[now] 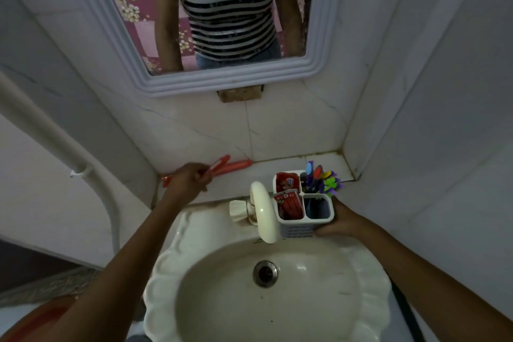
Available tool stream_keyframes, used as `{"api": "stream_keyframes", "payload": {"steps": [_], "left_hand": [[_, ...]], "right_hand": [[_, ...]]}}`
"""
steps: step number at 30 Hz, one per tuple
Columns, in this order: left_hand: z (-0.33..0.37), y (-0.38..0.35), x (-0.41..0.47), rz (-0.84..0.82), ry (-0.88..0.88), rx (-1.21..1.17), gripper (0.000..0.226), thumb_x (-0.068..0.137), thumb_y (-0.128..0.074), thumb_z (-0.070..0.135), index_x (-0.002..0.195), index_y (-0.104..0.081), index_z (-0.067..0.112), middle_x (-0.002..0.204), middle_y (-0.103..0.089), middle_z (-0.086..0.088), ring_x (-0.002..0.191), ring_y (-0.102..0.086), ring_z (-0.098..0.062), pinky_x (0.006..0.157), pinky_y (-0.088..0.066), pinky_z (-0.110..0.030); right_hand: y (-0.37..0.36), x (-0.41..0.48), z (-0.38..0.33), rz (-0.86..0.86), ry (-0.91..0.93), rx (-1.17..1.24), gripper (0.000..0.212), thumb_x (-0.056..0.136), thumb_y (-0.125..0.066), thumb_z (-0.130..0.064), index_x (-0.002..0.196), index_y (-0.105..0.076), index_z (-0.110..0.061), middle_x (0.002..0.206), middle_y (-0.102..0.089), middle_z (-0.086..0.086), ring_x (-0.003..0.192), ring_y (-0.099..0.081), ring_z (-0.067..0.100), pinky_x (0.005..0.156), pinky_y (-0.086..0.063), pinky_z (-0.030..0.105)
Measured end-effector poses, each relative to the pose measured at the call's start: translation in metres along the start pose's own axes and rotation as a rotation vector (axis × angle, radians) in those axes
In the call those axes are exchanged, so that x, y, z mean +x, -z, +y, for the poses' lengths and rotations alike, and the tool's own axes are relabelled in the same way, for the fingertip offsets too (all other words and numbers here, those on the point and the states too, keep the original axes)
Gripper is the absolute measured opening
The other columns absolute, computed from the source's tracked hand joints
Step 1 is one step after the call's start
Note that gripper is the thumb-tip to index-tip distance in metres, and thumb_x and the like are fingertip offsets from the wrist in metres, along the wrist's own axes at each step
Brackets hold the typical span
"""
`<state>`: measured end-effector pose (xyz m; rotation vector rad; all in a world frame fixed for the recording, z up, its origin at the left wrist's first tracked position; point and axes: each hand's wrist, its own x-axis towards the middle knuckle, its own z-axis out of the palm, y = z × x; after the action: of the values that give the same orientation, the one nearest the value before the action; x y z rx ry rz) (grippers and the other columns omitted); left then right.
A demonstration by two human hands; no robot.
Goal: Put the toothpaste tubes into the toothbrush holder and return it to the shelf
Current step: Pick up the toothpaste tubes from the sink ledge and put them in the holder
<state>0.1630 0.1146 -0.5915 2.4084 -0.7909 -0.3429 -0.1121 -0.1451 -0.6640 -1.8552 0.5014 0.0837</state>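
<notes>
My right hand [340, 221] grips the white toothbrush holder [302, 223] at the sink's back right rim. Two of its compartments hold red toothpaste tubes [288, 201], one holds several colourful toothbrushes [322, 179], and the front right one looks empty. My left hand [188, 179] is closed on a red toothpaste tube [219, 166], lifted off the tiled shelf [277, 168] at the left. Another red tube [236, 166] lies on the shelf behind it. A further red piece [165, 181] shows left of my hand.
A cream faucet [263, 211] curves over the sink [266, 294] right beside the holder. A framed mirror [222, 22] hangs above the shelf. A white pipe [69, 153] runs down the left wall. Tiled walls close in on both sides.
</notes>
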Motion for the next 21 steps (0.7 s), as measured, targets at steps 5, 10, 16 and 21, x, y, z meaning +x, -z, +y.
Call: {"api": "stream_keyframes", "payload": {"steps": [5,10,16,21], "left_hand": [[0.108,0.056,-0.030,-0.046,-0.334,-0.117,0.025,0.085,-0.070,0.023,0.109,-0.071,0.017,0.099,-0.069,0.007,0.082,-0.066,-0.006,0.076,-0.054,-0.022],[0.175,0.047,-0.048,-0.350,-0.456,0.243,0.022,0.077,-0.075,0.035,0.096,-0.074,0.025,0.092,-0.070,0.012,0.082,-0.065,-0.004,0.072,-0.053,-0.018],[0.191,-0.033,-0.043,-0.333,-0.525,0.710,0.039,0.073,-0.076,0.043,0.106,-0.071,0.023,0.094,-0.072,0.000,0.087,-0.066,-0.020,0.075,-0.056,-0.033],[0.168,-0.032,-0.037,-0.308,-0.533,0.625,0.034,0.073,-0.075,0.043,0.105,-0.072,0.031,0.098,-0.072,0.008,0.092,-0.066,-0.015,0.078,-0.057,-0.035]], "right_hand": [[-0.001,0.001,0.001,0.009,-0.017,-0.004,0.093,0.058,-0.080,0.014,0.127,-0.030,-0.022,0.115,-0.052,-0.008,0.110,-0.052,0.010,0.083,-0.049,0.012],[-0.002,0.002,0.000,0.011,-0.023,-0.008,0.095,0.056,-0.081,0.015,0.131,-0.031,-0.017,0.114,-0.051,-0.016,0.105,-0.052,-0.001,0.076,-0.048,0.003],[-0.003,0.004,0.000,0.004,-0.014,-0.010,0.095,0.056,-0.080,0.015,0.132,-0.031,-0.013,0.115,-0.053,-0.007,0.107,-0.053,0.005,0.077,-0.048,0.003],[-0.004,0.006,0.002,0.006,-0.018,-0.011,0.098,0.053,-0.084,0.009,0.133,-0.033,-0.015,0.114,-0.052,-0.015,0.109,-0.054,0.006,0.077,-0.049,0.005]]}}
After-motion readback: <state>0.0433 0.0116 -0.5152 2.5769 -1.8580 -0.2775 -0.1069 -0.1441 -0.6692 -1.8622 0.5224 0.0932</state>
